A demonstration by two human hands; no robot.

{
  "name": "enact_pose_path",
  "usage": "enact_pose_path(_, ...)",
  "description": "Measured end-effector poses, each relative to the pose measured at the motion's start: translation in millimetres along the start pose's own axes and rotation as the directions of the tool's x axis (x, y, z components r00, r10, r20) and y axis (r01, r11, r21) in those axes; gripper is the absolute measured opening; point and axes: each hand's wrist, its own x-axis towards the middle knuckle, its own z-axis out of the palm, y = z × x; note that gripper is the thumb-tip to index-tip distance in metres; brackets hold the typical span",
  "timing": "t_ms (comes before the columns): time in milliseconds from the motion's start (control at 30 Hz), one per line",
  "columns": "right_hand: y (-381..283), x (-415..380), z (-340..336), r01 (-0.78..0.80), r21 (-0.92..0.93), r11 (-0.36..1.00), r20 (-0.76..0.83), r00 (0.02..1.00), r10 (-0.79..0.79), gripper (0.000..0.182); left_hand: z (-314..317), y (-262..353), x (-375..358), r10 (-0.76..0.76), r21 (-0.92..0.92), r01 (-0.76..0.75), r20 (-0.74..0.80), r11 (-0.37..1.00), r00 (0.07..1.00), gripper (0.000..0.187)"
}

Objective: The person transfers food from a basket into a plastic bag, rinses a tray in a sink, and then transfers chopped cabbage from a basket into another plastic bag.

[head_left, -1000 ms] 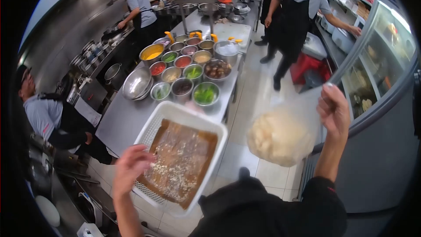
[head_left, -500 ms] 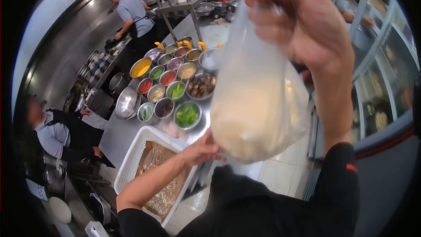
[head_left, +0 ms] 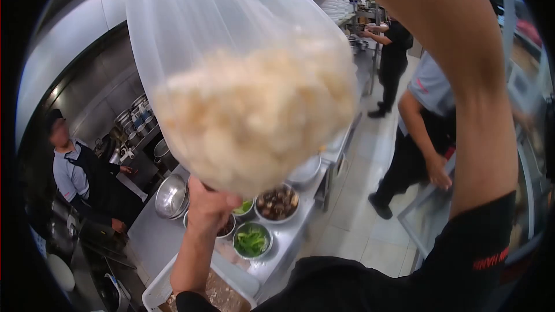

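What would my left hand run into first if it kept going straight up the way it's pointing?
The left hand points upward and already meets the underside of the clear plastic bag of pale food pieces; nothing else shows between them, though depth is hard to judge.

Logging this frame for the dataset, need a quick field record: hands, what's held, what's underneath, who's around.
left hand: raised, palm under the bag's bottom
right hand: out of frame above; only the forearm shows
plastic bag: clear, lifted high, filled with pale lumpy food
counter: steel, with bowl of greens, bowl of dark mushrooms
white basket: at the counter's near end
people: one seated left, two standing right in the aisle
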Motion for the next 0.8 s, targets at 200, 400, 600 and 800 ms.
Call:
enact_pose_path(200, 21.0, 92.7, -65.6, 0.061, -0.044, 0.997, 0.031, 0.998, -0.059, 0.012, -5.7, 21.4, 155.6, 0.29, 0.209, -0.259, -0.133, 0.943, 0.948, 0.069)
enact_pose_path(400, 33.7, 243.5, -111.4, 0.206, -0.112, 0.972, 0.148, 0.971, -0.188, 0.012, -15.5, 64.2, 308.1, 0.528, 0.591, -0.42, -0.012, 0.689, 0.849, 0.057)
enact_pose_path(600, 26.7, 432.3, -113.2, 0.428, -0.202, 0.881, 0.271, 0.889, -0.37, 0.014, -1.8, 53.2, 434.7, 0.638, 0.712, -0.384, -0.116, 0.588, 0.762, 0.059)
enact_pose_path(800, 24.8, 582.0, -71.7, 0.628, -0.339, 0.701, 0.319, 0.778, -0.542, 0.016, -29.5, 11.7, 558.6, 0.656, 0.896, -0.115, -0.222, 0.429, 0.721, 0.071)
